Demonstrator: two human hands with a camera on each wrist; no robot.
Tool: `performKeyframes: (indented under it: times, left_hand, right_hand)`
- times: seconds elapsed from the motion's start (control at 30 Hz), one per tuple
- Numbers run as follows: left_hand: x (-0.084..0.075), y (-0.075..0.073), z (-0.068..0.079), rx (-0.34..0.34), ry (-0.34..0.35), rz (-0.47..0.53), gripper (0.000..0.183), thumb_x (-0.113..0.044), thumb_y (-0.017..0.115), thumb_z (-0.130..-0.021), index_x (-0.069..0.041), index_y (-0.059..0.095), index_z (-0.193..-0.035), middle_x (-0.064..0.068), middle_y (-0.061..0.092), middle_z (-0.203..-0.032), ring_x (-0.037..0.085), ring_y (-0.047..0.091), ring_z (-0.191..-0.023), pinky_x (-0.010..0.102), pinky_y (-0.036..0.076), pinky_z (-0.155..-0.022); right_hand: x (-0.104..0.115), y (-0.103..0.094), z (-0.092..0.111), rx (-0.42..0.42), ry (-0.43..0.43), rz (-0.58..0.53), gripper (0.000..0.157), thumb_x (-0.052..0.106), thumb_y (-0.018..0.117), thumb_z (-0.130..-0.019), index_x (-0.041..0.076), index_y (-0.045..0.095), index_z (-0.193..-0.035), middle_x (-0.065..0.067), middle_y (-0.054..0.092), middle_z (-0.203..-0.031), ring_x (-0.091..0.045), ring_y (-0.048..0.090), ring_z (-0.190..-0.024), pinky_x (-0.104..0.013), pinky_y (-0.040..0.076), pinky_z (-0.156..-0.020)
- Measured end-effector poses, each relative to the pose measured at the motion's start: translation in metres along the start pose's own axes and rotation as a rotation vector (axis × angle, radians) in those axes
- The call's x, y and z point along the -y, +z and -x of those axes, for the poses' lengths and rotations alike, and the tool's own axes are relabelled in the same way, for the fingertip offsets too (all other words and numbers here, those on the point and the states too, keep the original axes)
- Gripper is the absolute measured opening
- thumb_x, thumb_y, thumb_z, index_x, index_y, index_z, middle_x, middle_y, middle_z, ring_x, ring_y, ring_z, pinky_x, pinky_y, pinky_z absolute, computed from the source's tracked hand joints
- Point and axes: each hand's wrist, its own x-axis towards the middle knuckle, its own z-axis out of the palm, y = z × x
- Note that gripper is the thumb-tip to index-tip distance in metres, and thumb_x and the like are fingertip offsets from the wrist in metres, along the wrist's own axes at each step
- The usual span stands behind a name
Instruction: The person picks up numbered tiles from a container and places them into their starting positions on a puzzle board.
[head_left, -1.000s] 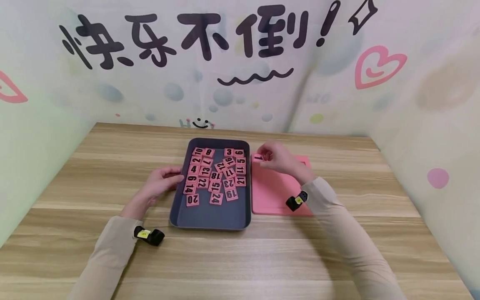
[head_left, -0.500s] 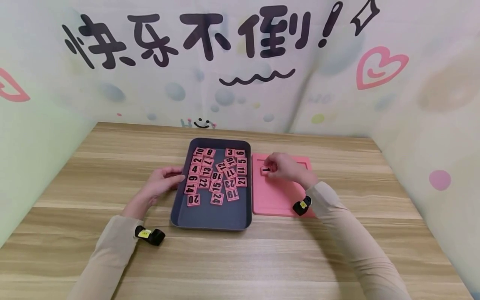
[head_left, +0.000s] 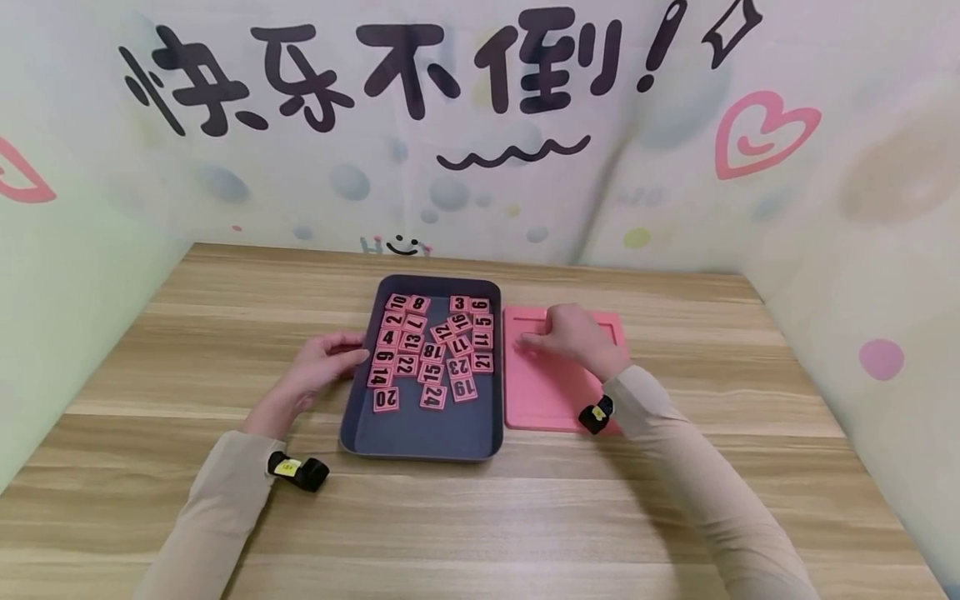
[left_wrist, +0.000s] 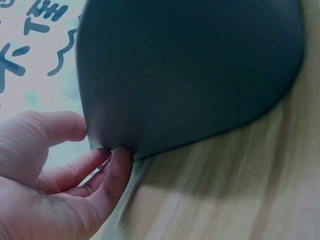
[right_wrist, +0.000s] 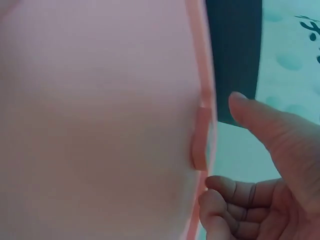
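Observation:
My left hand (head_left: pixel 327 364) is at the left side of a dark grey tray (head_left: pixel 420 437), thumb and fingertips touching its outer wall in the left wrist view. Several pink number tiles (head_left: pixel 431 373) lie inside that tray. My right hand (head_left: pixel 577 337) is over the upper part of a pink board (head_left: pixel 540 392) with a raised rim. In the right wrist view a small pink tile (right_wrist: pixel 201 139) sits beside the board's rim, with thumb and fingers spread apart on either side of it. From the head camera, the hand hides that tile.
The tray and board stand side by side on a wood-grain table (head_left: pixel 465 525). Behind them rises a printed wall hanging (head_left: pixel 315 200). Each wrist carries a black camera, such as the left wrist camera (head_left: pixel 300 472).
My right hand brought the number 1 tile from the board's upper left corner inward and down onto the board, and its fingers have since parted from it. The left hand stays put.

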Motion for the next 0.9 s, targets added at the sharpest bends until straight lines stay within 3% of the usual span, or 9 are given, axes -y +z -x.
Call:
performKeyframes:
  times: [0.13,0.27,0.43,0.57,0.9]
  left_hand:
    - [0.0,0.0,0.0,0.002,-0.008,-0.008,0.042,-0.009,0.059,-0.092,0.012,0.049,-0.126,0.027,0.053,-0.124,0.003,0.057,-0.084,0.018,0.05,-0.075]
    - [0.0,0.0,0.0,0.001,-0.009,-0.006,0.042,-0.01,0.059,-0.092,0.012,0.048,-0.126,0.027,0.053,-0.123,0.003,0.058,-0.083,0.019,0.05,-0.075]
    - [0.001,-0.001,0.0,-0.002,-0.006,-0.004,0.041,-0.009,0.059,-0.091,0.013,0.048,-0.125,0.027,0.053,-0.122,0.003,0.057,-0.081,0.019,0.05,-0.074]
    - [0.002,0.0,0.0,-0.001,-0.002,-0.002,0.041,-0.008,0.059,-0.091,0.013,0.049,-0.125,0.027,0.053,-0.123,0.003,0.057,-0.082,0.019,0.05,-0.075]
    - [0.002,-0.001,-0.001,-0.004,-0.007,0.002,0.042,-0.009,0.059,-0.091,0.012,0.048,-0.125,0.026,0.053,-0.122,0.003,0.057,-0.082,0.019,0.05,-0.074]
  right_hand:
    - [0.004,0.001,-0.001,0.032,0.023,0.012,0.054,0.039,0.073,-0.08,0.013,0.036,-0.048,0.005,0.026,-0.046,-0.009,0.028,-0.043,-0.024,0.023,-0.045]
    - [0.007,0.0,-0.003,0.051,0.015,0.015,0.045,0.03,0.074,-0.081,0.011,0.044,-0.053,0.003,0.034,-0.05,-0.011,0.032,-0.047,-0.024,0.028,-0.048]
    - [0.01,0.0,-0.007,0.023,-0.016,0.034,0.019,0.017,0.073,-0.081,0.0,0.064,-0.079,-0.007,0.059,-0.071,-0.019,0.051,-0.065,-0.029,0.045,-0.06]
    - [0.011,0.002,-0.012,0.006,-0.012,0.003,0.022,0.01,0.072,-0.082,-0.005,0.065,-0.096,-0.015,0.064,-0.087,-0.024,0.056,-0.076,-0.034,0.051,-0.07]
    - [0.011,0.005,-0.018,-0.029,-0.016,-0.065,0.018,0.004,0.073,-0.08,-0.004,0.063,-0.093,-0.014,0.063,-0.086,-0.022,0.055,-0.073,-0.032,0.049,-0.066]
